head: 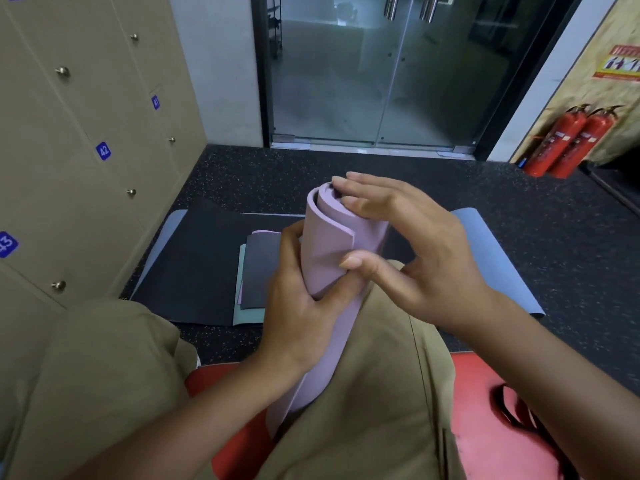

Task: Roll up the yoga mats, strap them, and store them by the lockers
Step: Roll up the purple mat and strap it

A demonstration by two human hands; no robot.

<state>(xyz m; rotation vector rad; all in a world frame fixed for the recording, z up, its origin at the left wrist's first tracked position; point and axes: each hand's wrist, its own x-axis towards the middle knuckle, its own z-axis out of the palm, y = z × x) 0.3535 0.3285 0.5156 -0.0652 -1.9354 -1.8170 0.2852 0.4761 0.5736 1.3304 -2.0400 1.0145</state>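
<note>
Lilac foam fills the middle of the view: a partly rolled mat (341, 237) stands tilted over the person's lap, its coiled end up and its loose tail running down between the knees towards the red seat (485, 403). The left hand (301, 296) grips the roll from the left, with the thumb on the near side and the fingers curled round its lower part. The right hand (412, 244) is at the roll's right side; its fingers are nearly straight, their tips touching the coiled top edge, while the thumb presses against the outer flap just above the left fingers. It does not close round the mat.

Beyond the knees, on the speckled dark floor (519, 188), lies a small pile of flat mats (256, 268), grey over lilac over pale green, resting on a larger black mat (194, 265). A blue-grey mat (491, 258) lies under that and shows at both sides. Beige lockers (79, 140) line the left wall, with round knobs and blue number tags reading 41, 42 and 43. Straight ahead is a glass door (381, 71) in a dark frame. Two red extinguishers (568, 143) lean by the wall on the right. The person wears khaki trousers (377, 393).
</note>
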